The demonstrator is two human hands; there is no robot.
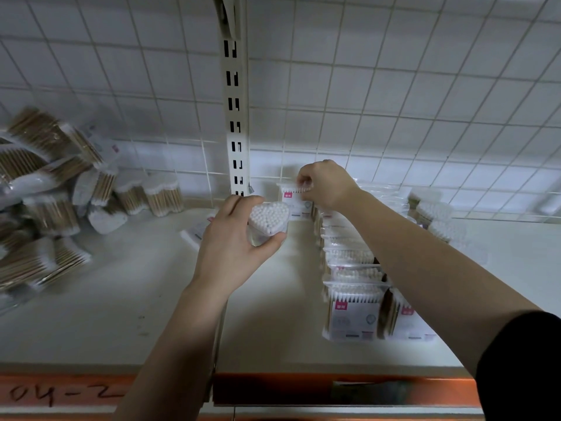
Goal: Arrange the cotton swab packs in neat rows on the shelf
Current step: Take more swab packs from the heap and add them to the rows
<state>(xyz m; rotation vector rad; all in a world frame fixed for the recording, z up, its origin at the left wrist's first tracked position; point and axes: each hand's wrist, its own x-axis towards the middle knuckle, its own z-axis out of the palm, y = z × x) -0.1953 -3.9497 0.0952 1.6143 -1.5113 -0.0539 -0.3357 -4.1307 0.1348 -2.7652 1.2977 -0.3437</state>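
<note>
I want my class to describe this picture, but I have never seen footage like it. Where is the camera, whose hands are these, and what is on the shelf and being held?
There is no machine here. A person wears one wide-angle camera on the head, so you look forward and down along their own arms. The left hand holds a heart-shaped box of cotton swabs. The right hand pinches the top of a flat swab pack standing at the back of a row of upright packs on the white shelf. On the left lies a loose heap of packs. Behind is a wire grid wall with a slotted post.
</note>
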